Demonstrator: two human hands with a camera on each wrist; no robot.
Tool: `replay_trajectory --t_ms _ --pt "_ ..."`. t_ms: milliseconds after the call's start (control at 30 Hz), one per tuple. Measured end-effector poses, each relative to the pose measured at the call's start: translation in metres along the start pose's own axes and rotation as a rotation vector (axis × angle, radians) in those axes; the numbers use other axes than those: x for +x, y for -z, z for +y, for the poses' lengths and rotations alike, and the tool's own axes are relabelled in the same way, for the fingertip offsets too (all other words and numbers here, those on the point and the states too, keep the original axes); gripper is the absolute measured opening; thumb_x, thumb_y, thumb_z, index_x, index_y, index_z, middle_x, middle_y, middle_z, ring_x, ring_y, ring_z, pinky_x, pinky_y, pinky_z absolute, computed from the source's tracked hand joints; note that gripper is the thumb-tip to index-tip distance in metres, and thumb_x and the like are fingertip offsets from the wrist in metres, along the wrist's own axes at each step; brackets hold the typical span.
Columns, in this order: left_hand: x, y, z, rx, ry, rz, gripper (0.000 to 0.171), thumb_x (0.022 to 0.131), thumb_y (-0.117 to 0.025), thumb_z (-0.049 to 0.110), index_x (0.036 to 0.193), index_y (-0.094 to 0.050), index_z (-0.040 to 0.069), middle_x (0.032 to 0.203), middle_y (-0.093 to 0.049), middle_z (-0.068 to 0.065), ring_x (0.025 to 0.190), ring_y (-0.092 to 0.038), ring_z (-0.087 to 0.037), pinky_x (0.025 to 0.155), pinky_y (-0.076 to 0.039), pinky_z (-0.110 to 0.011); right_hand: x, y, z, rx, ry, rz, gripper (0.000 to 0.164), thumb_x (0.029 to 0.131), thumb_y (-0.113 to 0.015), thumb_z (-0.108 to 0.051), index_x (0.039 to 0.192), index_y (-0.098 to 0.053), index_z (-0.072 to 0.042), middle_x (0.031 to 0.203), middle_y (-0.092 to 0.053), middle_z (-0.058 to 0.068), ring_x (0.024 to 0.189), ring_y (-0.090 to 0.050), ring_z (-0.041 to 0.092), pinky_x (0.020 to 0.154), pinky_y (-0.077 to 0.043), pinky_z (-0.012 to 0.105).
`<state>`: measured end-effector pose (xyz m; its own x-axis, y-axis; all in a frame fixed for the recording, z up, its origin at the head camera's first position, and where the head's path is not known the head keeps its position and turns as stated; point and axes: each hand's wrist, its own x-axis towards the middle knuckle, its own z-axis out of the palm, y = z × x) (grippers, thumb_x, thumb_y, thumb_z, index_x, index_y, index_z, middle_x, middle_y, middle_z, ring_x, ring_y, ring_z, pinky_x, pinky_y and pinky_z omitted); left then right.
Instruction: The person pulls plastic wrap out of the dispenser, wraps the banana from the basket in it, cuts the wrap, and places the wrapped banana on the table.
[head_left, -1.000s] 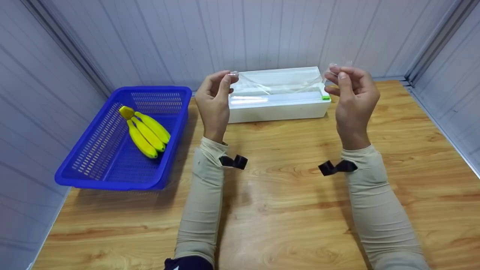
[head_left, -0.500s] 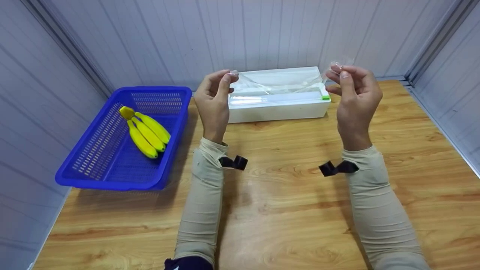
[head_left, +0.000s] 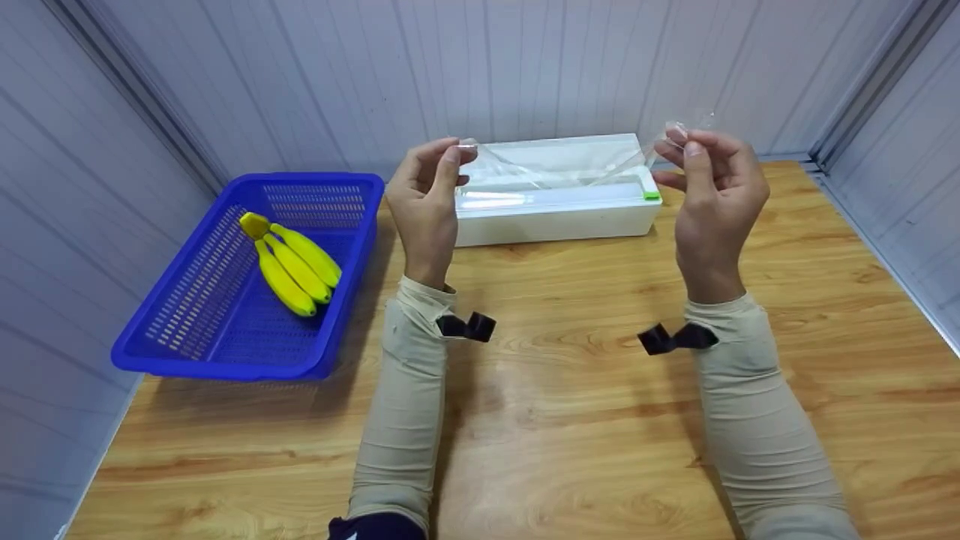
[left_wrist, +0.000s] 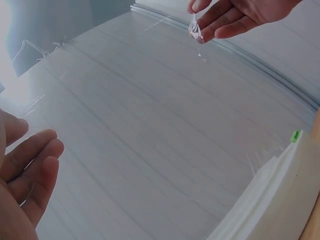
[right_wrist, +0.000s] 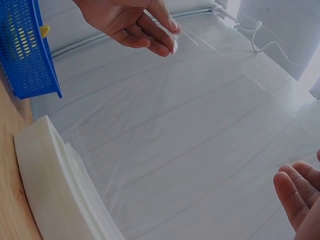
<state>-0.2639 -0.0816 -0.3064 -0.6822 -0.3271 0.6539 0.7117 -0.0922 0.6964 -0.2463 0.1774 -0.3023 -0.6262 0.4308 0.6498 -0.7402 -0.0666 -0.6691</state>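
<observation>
Clear plastic wrap [head_left: 517, 166] spans the gap between both raised hands and comes up from a white wrap dispenser box [head_left: 559, 223]. My left hand [head_left: 429, 206] pinches one corner of it between thumb and fingers, over the box's left end. Its other corner is pinched by my right hand [head_left: 716, 210], beyond the box's right end, where the film bunches at the fingertips. In the left wrist view, the right hand [left_wrist: 245, 15] shows crumpled film at its fingers. The film is so transparent that its full outline is hard to see.
Left on the wooden table [head_left: 555, 420] stands a blue plastic basket [head_left: 225, 369] with a bunch of yellow bananas [head_left: 289, 266] inside. The box has an upright white lid and a green tab [head_left: 651, 196]. Pale panelled walls [head_left: 525, 67] close in the back and sides.
My right hand has shifted slightly right, drawing its film corner a little farther from the left hand. The left hand has barely moved. Basket, bananas and box are unchanged.
</observation>
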Motion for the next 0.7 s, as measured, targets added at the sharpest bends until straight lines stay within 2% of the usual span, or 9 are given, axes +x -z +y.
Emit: replay_trajectory --t_ms 167,367,600,700 --pt "0.000 -0.001 0.003 -0.014 0.008 0.002 0.009 0.097 -0.063 -0.001 0.101 -0.069 -0.005 0.093 -0.074 -0.015 0.089 -0.069 -0.028 0.073 -0.055 -0.037 -0.004 -0.006 -0.015 -0.015 -0.002 -0.005 0.012 0.099 -0.054 0.007 0.103 -0.065 0.006 0.108 -0.069 0.027 0.095 -0.071 0.034 0.072 -0.059 0.031" --pt "-0.001 -0.001 0.005 -0.005 -0.037 -0.016 0.010 0.097 -0.062 0.000 0.103 -0.069 -0.003 0.095 -0.074 -0.013 0.091 -0.069 -0.032 0.073 -0.056 -0.039 -0.005 -0.007 -0.021 -0.037 0.019 -0.012 0.013 0.100 -0.053 0.007 0.104 -0.065 0.005 0.108 -0.069 0.026 0.096 -0.070 0.036 0.072 -0.058 0.032" --pt "-0.001 -0.001 0.008 -0.002 -0.046 -0.017 0.009 0.097 -0.062 0.000 0.102 -0.069 -0.003 0.094 -0.074 -0.013 0.089 -0.069 -0.032 0.072 -0.056 -0.038 -0.004 -0.006 -0.020 0.040 -0.041 0.013 0.011 0.098 -0.054 0.008 0.103 -0.064 0.007 0.109 -0.067 0.026 0.095 -0.071 0.031 0.073 -0.058 0.030" --pt "-0.001 -0.001 0.009 -0.005 -0.047 -0.016 0.009 0.097 -0.063 -0.001 0.102 -0.069 -0.003 0.094 -0.074 -0.013 0.089 -0.069 -0.032 0.072 -0.056 -0.039 -0.003 -0.005 -0.019 0.054 -0.038 0.019 0.011 0.098 -0.054 0.008 0.103 -0.064 0.008 0.109 -0.067 0.027 0.094 -0.071 0.032 0.072 -0.059 0.031"
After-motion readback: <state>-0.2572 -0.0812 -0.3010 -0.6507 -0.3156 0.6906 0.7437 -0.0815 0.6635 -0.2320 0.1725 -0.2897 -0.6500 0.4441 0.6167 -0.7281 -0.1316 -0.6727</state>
